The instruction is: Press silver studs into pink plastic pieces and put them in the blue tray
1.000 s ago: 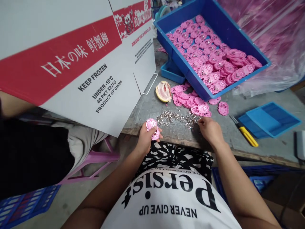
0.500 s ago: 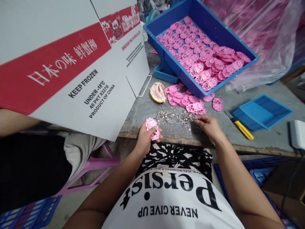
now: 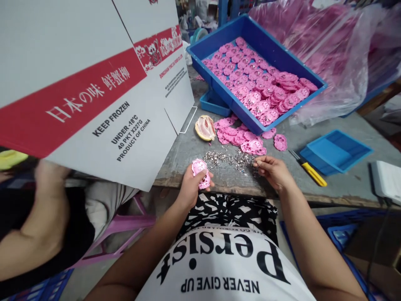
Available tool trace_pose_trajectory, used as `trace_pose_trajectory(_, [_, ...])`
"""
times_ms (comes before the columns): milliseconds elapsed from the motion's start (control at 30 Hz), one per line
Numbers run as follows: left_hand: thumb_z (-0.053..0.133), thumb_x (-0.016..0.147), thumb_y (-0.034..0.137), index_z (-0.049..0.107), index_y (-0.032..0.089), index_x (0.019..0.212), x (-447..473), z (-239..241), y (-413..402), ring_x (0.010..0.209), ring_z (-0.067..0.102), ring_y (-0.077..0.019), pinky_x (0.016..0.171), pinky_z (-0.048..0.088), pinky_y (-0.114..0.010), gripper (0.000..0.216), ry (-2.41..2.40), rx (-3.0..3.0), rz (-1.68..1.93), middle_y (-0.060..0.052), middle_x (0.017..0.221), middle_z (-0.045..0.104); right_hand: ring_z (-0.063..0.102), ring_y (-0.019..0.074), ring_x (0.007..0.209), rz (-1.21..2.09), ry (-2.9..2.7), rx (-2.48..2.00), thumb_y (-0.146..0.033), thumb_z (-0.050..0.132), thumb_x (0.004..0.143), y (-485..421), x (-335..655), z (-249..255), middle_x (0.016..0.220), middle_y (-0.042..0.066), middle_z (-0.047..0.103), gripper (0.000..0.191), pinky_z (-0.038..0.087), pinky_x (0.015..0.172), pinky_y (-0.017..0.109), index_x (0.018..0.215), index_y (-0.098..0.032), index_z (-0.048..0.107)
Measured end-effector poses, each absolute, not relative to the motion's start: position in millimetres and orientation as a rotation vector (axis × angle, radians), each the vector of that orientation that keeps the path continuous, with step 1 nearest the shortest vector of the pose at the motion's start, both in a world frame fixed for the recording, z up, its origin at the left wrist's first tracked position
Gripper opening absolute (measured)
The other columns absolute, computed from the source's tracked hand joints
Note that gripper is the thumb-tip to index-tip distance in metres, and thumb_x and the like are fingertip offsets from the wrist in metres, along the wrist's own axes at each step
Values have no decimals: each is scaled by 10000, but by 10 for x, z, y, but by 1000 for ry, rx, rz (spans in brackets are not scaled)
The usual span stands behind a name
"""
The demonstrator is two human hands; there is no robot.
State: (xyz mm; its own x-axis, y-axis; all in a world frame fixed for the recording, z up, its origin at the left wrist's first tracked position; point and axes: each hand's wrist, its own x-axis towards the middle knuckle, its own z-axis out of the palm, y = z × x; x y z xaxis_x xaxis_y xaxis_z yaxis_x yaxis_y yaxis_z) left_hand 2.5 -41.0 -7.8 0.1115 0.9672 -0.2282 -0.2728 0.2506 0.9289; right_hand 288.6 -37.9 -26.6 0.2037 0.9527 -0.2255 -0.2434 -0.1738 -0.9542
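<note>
A pink plastic piece (image 3: 199,168) with a scalloped edge is gripped in my left hand (image 3: 191,184), thumb across its face, near the table's front edge. My right hand (image 3: 273,170) has its thumb and fingertips pinched together at the right end of a heap of tiny shiny metal bits (image 3: 230,159); whatever is between the fingertips is too small to name. Behind the heap lie loose pink pieces (image 3: 239,136) in a pile. Many more pink pieces (image 3: 250,75) fill a large blue tray (image 3: 216,85) tilted at the back.
A big white carton (image 3: 150,113) blocks the left side, with a co-worker's arm (image 3: 44,213) beyond it. Half a cut fruit (image 3: 205,128) sits beside the pile. To the right are a yellow-handled screwdriver (image 3: 314,174), an empty blue tray (image 3: 336,150) and a white box (image 3: 387,180).
The view has shifted slightly. My right fingertips have closed into a tighter pinch by the metal bits. My left hand keeps the pink piece. The co-worker's arm has come into view at left.
</note>
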Motion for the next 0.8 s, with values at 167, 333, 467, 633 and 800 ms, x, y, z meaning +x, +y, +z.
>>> trace_pose_trajectory(167, [760,762,394,469,193,1058,36,-71,-435,532,666,-168,407,474,-232,461,1035,877,1098,-15,771,717,366,63,476,1170,-874,-1400,-405,857,557,-333,2849,-314,712,15,694,357,253,472,240,793,-174,722])
trace_pose_trajectory(333, [771,754,398,474,192,1047,14,-99,-433,526,665,-167,402,468,-230,465,1047,871,1097,-14,772,717,613,192,694,752,-1306,-1799,-451,703,760,-381,3052,-336,866,76,764,327,447,647,316,933,-186,787])
trace_pose_trajectory(467, [775,749,407,478,191,1055,-20,-128,-412,525,665,-169,404,475,-232,479,1065,858,1093,-13,762,716,687,281,888,307,-1624,-2220,-444,647,870,-633,3325,-310,1116,135,735,441,497,777,389,1221,-195,740])
trace_pose_trajectory(633, [779,742,413,475,195,1045,23,-178,-371,523,666,-168,402,475,-231,481,1060,865,1066,-11,766,717,686,316,1010,212,-1771,-2471,-491,624,924,-730,3139,-311,1228,163,651,487,505,768,380,1322,-218,692])
trace_pose_trajectory(800, [808,725,397,467,200,1077,211,-223,-303,644,734,-210,563,567,-293,529,994,808,993,-7,760,720,686,286,998,190,-1759,-2413,-285,541,961,-517,2919,-318,1186,125,682,308,491,763,361,1184,-222,745])
